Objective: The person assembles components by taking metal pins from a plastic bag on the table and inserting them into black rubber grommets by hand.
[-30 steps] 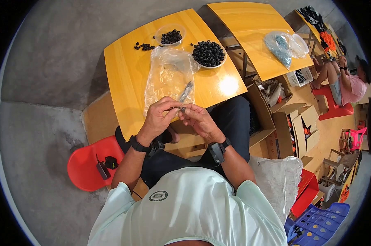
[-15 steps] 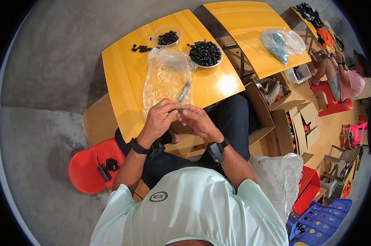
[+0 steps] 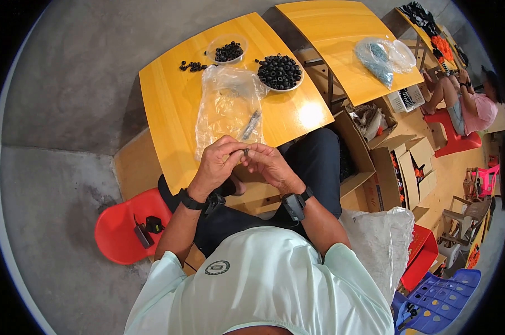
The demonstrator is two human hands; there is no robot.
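A small dark piece (image 3: pixel 245 151) is pinched between my fingertips, just off the near edge of the yellow table (image 3: pixel 168 123). My left hand (image 3: pixel 214 163) grips it from one side, thumb and forefinger closed. On the other side my right hand (image 3: pixel 268 163) pinches it too; its exact shape is mostly covered. Beyond my hands lies a clear plastic bag (image 3: pixel 219 109), with a slim grey tool (image 3: pixel 250 125) on or inside it. Black ring-like pieces (image 3: pixel 279 71) are heaped in a bowl at the right, and fewer fill a clear tub (image 3: pixel 212 54). Several loose black pieces (image 3: pixel 193 66) lie beside the tub.
A second yellow table (image 3: pixel 341 28) at the right bears a bag of bluish bits (image 3: pixel 374 64). Open cardboard boxes (image 3: pixel 386 173) and a white sack (image 3: pixel 378 240) stand to my right. A red stool (image 3: pixel 124 237) is at my left. Another person (image 3: pixel 473 109) sits at far right.
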